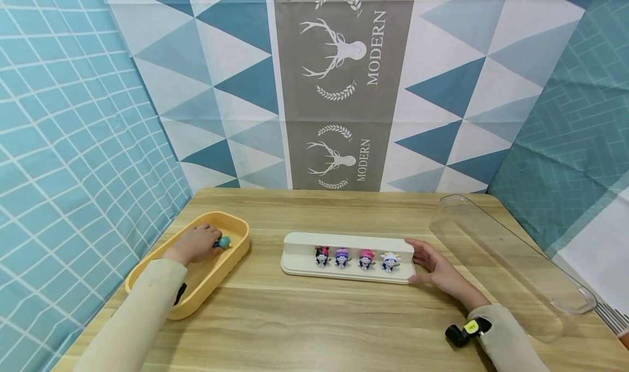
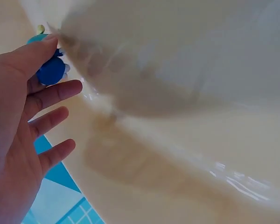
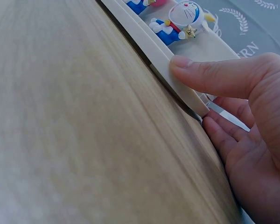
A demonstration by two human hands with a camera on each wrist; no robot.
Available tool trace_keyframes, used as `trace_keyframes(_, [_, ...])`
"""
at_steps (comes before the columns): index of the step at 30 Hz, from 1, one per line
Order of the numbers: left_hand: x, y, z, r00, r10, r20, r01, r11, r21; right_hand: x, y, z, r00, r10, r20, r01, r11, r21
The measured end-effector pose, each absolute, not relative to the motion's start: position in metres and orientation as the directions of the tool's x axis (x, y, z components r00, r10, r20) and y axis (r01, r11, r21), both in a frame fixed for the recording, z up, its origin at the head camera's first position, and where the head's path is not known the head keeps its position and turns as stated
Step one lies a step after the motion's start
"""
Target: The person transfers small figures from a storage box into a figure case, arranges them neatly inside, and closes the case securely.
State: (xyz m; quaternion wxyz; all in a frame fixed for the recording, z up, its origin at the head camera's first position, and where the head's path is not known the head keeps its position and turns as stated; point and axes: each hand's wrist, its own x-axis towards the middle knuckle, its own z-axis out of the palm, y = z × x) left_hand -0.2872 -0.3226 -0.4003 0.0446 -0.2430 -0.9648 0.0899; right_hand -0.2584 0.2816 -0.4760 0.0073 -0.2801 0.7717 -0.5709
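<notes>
Over the orange tray (image 1: 241, 229), my left hand (image 1: 196, 243) pinches a small figurine (image 1: 224, 242) with a teal cap and blue body. Thumb and a fingertip hold the figurine (image 2: 50, 71) in the left wrist view, the other fingers lying spread apart. My right hand (image 1: 437, 268) grips the right end of a cream stepped display stand (image 1: 304, 264), thumb at its front edge. Along the stand's lower step sit a red-and-black-capped figurine (image 1: 321, 256), a purple-capped one (image 1: 341, 257), a pink-capped one (image 1: 366, 259) and a white-capped one (image 1: 390, 261).
A long clear plastic cover (image 1: 511, 257) lies on the right of the wooden table (image 1: 304, 328). Patterned cloth (image 1: 339, 88) hangs behind the table, and blue checked cloth (image 1: 73, 142) hangs along the left side.
</notes>
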Motion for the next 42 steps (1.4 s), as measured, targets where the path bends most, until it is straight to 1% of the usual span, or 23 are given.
trace_keyframes(8, [-0.286,-0.328,-0.388,-0.876,0.455,0.161,0.424,0.884,-0.197,-0.258,0.282,-0.476,-0.846,-0.437,0.305,-0.42,0.196,-0.886])
trace_keyframes(16, [-0.289,-0.328,-0.373,-0.866,0.436,0.245,0.397,0.897,-0.193,-0.258,0.281,-0.477,-0.842,-0.437,0.316,-0.432,0.195,-0.881])
trace_keyframes(26, [-0.284,-0.316,-0.353,-0.857,0.394,0.331,0.391,0.917,-0.078,-0.258,0.281,-0.477,-0.845,-0.439,0.304,-0.423,0.201,-0.884])
trace_keyframes(30, [-0.284,-0.311,-0.347,-0.858,0.379,0.348,0.405,0.914,0.002,-0.258,0.282,-0.477,-0.844,-0.44,0.307,-0.424,0.197,-0.884])
trace_keyframes(33, [-0.286,-0.307,-0.343,-0.862,0.358,0.359,0.418,0.902,0.104,-0.258,0.282,-0.477,-0.844,-0.44,0.306,-0.423,0.196,-0.885])
trace_keyframes(38, [-0.288,-0.299,-0.337,-0.861,0.333,0.385,0.454,0.845,0.283,-0.258,0.282,-0.478,-0.846,-0.439,0.302,-0.418,0.195,-0.887])
trace_keyframes(42, [-0.285,-0.291,-0.332,-0.854,0.314,0.415,0.469,0.81,0.351,-0.258,0.281,-0.477,-0.845,-0.437,0.308,-0.423,0.195,-0.885])
